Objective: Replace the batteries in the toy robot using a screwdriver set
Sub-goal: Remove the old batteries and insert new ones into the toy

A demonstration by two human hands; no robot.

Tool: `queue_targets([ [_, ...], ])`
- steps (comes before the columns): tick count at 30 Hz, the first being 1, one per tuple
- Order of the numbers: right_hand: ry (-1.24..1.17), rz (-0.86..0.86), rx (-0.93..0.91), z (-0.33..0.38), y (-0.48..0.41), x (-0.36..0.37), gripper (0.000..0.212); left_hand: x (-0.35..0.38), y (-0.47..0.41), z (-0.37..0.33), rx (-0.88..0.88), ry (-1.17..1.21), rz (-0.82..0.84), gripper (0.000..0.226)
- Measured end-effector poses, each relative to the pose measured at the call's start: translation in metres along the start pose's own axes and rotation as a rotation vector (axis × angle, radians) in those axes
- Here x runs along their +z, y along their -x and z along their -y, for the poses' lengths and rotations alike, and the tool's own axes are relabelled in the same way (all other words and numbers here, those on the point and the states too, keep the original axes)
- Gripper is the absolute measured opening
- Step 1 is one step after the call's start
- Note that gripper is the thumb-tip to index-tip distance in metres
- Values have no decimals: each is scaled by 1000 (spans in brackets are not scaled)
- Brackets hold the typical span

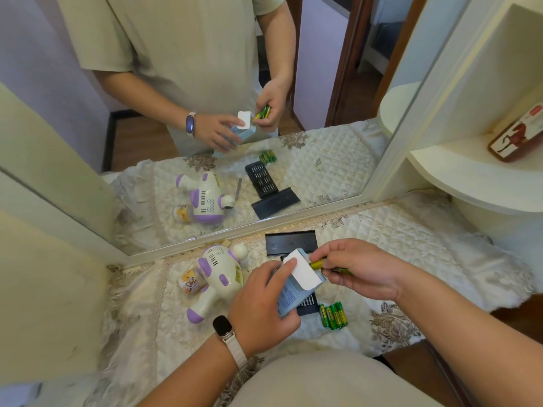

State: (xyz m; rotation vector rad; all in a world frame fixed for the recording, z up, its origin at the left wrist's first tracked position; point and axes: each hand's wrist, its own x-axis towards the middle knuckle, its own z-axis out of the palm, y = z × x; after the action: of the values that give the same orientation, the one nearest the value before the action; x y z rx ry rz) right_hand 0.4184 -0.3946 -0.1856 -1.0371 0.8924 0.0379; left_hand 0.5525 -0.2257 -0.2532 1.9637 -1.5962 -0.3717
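The white and purple toy robot (216, 277) lies on its side on the quilted table cover, near the mirror. My left hand (264, 304) grips a pale blue battery box (296, 289) with its white flap open. Just right of the flap, my right hand (358, 267) pinches green and yellow batteries (318, 264) at the box mouth. Several more green batteries (333, 315) lie on the cover below my hands. The black screwdriver bit tray (308, 304) is mostly hidden under the box. Its black lid (291, 243) lies by the mirror.
A large mirror (293, 142) stands along the back of the table and reflects the whole scene. A cream shelf (470, 171) at the right holds a dark bottle (517, 133). A cream panel borders the left side. The quilted cover (411, 245) spreads to the right.
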Motion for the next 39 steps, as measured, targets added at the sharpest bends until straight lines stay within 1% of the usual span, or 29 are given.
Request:
queue_targets([
  [4,123,-47,-22,-3,-2,0,11,0,1,4,19,-1,22,84],
  [7,285,-105,-51,-5,-4,6,13,0,2,8,25,-7,24,84],
  [9,286,-131,-44,-5,-6,11,14,0,1,9,23,0,14,84],
  [10,221,-139,-28,-5,-7,13,14,0,1,10,19,6,8,84],
  [13,-98,-171,32,-3,-10,13,9,0,0,12,1,31,-8,84],
  [16,-340,-154,38,-2,-9,8,19,0,2,15,-10,41,-2,83],
  [18,-438,-120,25,-3,-7,7,26,0,3,16,-16,45,-2,83],
  [21,-459,-119,-32,-5,-7,9,37,0,4,18,-29,54,-19,83],
  [23,-430,-147,-59,-6,-8,11,36,1,3,19,-41,55,-30,83],
  [29,-272,-179,-83,-11,-12,12,14,0,5,23,-51,70,-42,83],
  [31,-145,-196,-123,-12,-12,13,13,0,5,24,-55,65,-39,84],
  [36,331,-214,-203,-10,-9,11,21,-1,4,20,-22,51,-18,84],
  [37,376,-226,-220,-9,-9,10,21,-1,4,18,-15,48,-15,84],
  [39,395,-242,-249,-8,-10,11,19,0,3,17,-6,40,-8,85],
])
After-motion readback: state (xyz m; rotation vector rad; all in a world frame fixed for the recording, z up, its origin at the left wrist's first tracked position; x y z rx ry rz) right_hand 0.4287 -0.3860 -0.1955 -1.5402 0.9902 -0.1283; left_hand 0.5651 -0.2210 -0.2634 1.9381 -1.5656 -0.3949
